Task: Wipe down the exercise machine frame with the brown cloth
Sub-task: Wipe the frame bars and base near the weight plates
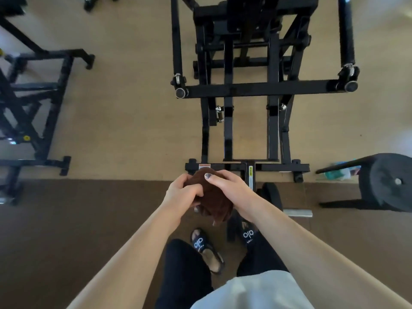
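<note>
Near: black slides on dark brown carpet; above them both hands bunch the brown cloth, a soft napped wad, long axis running 11-to-5 with a tail hanging toward 6. Left hand fingers curl into its 9 o'clock side, right hand wraps the 3 o'clock side, thumb on top. Far, at 12: exercise machine frame, glossy black square tubing on tan floor, apart from the cloth.

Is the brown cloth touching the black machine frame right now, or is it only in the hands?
Cannot tell. In the head view both hands, left and right, grip the brown cloth, which overlaps the machine frame with no visible gap.
</note>
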Available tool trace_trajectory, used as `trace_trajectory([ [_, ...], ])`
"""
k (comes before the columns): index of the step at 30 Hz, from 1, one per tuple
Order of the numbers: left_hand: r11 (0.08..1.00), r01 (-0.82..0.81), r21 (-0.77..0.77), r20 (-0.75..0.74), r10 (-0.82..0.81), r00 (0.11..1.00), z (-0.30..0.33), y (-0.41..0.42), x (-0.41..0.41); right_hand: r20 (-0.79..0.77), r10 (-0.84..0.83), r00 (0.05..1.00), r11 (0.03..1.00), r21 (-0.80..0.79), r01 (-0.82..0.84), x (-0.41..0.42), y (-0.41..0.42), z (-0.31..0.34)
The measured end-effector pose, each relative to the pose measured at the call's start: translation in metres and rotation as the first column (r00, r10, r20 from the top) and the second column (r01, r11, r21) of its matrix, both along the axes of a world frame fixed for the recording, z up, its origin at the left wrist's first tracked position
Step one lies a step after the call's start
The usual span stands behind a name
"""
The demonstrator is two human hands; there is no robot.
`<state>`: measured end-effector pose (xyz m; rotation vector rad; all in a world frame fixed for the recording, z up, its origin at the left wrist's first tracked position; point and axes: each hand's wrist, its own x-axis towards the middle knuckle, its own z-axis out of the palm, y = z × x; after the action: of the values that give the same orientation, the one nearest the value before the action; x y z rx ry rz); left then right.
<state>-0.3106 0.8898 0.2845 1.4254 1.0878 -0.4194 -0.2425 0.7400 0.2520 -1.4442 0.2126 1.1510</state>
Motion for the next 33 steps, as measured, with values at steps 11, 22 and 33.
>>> trace_trajectory([
  [11,0.973,0.193,-0.123,-0.01,-0.196,0.981,-0.063,0.165,0.059,0.017,-0.323,0.946,0.939,-0.121,0.322,0.006,0.159,-0.053],
  [22,0.811,0.554,-0.186,-0.066,-0.573,0.817,-0.069,0.253,0.087,0.127,-0.677,0.725,0.673,-0.29,0.68,-0.033,0.255,-0.059],
  [33,0.153,0.839,0.523,-0.095,-0.967,0.235,-0.084,0.218,0.207,0.154,-0.89,0.429,0.378,-0.278,0.883,0.023,0.223,-0.107],
])
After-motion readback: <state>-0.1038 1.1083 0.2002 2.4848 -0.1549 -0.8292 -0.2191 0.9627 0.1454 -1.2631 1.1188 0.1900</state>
